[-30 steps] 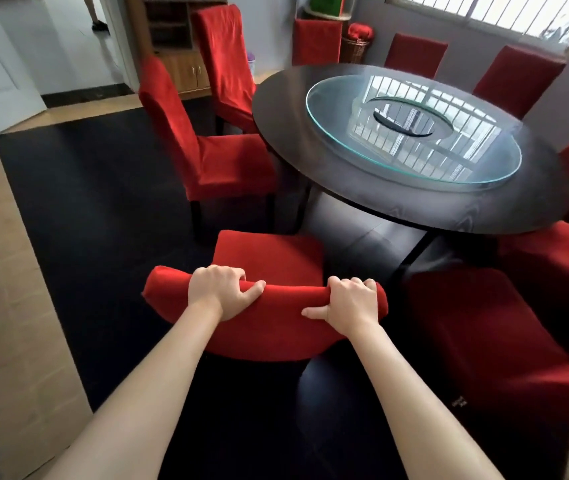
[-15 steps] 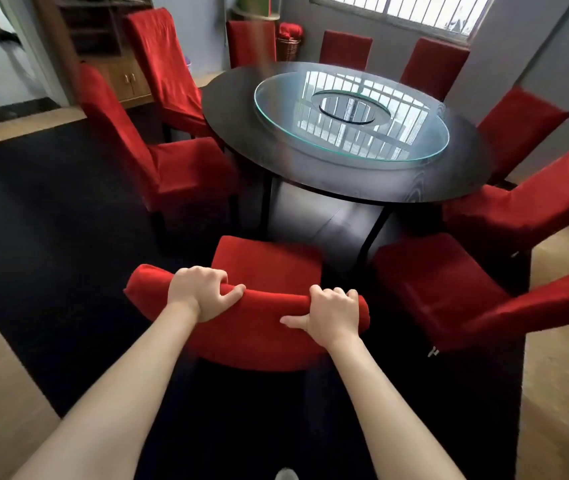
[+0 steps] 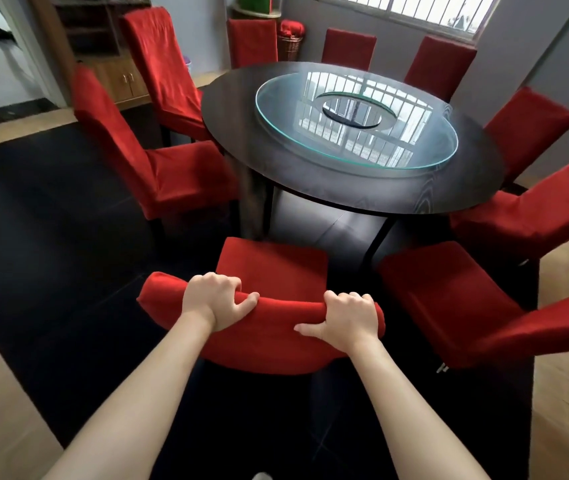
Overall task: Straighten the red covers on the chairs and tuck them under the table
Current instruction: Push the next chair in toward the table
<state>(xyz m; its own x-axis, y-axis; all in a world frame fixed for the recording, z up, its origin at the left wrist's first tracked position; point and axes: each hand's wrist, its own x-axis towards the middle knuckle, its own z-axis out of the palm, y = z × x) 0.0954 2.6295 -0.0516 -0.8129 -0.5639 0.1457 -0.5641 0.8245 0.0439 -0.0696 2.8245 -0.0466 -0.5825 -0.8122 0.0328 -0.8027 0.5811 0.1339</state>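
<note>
Red fabric-covered chair (image 3: 269, 271) nearest the camera, standing on the black floor mat (image 3: 51, 271) just short of the near edge of the round dark wooden tabletop (image 3: 310, 174). Seat facing the table, front edge close to the rim but not under it; top rail of the backrest running left to right, across the line of push. Left hand (image 3: 215, 299) wrapped over the left part of that rail, fingers (image 3: 222, 280) curled down over the front and thumb along the cloth; right hand (image 3: 348, 315) gripping the right end likewise, thumb stretched inward. Cover on this seat lying fairly smooth. Judged midway on this chair: held, lined up, not yet slid in. Beside it on the right, two more red chairs (image 3: 449, 299) angled and pulled out; on the left, another (image 3: 158, 174) turned away from the rim. Far chairs by the window standing close to the table. Most of the tucking apparently left to do. Glass turntable (image 3: 355, 123) lying at the tabletop's centre.
</note>
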